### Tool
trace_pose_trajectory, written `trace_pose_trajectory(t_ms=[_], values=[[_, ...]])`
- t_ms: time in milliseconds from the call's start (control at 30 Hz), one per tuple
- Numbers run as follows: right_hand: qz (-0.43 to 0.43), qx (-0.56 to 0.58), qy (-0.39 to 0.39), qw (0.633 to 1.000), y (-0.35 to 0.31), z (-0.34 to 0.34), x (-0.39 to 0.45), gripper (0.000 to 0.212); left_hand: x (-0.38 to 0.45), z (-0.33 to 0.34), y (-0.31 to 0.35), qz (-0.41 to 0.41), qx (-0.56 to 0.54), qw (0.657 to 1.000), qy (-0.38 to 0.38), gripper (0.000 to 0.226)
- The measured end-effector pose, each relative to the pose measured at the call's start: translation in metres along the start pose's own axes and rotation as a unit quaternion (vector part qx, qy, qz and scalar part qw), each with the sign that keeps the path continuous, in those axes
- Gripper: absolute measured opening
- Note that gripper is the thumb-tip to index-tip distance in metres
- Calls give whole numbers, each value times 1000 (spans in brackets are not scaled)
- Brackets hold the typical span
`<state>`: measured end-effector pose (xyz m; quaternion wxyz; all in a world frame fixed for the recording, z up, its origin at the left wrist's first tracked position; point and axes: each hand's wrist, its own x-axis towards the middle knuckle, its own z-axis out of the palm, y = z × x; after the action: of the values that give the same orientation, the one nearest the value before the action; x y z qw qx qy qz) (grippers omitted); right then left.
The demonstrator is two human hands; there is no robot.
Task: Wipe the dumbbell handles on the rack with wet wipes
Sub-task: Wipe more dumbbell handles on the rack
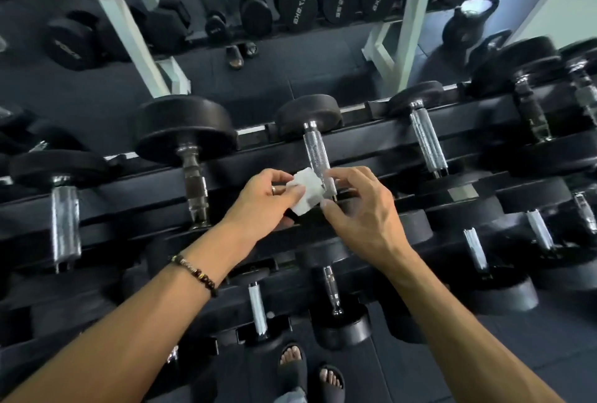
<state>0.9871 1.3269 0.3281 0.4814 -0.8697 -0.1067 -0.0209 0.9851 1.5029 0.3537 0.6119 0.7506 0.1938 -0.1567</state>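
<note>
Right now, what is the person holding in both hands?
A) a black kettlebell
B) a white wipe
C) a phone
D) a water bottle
B: the left hand and the right hand both pinch a crumpled white wipe just in front of the shiny dumbbell handle on the rack.
</note>
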Motion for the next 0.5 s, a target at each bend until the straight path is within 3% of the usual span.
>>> trace_pose_trajectory(t_ms=[133, 300, 400, 500], values=[[-65, 33, -52, 996, -31, 19, -11, 41, -32, -18, 3, 6, -98, 995, -14, 15], [-97, 20, -19, 995, -47, 45, -14, 24, -58, -41, -2, 33, -62, 998, -1, 19], [-108, -2, -27, 994, -53, 64, -13, 18, -67, -62, -16, 106, 35, 991, 78, 17], [-91, -41, -58, 993, -57, 84, -7, 13, -68, -90, -44, 192, 188, 935, 230, 13]])
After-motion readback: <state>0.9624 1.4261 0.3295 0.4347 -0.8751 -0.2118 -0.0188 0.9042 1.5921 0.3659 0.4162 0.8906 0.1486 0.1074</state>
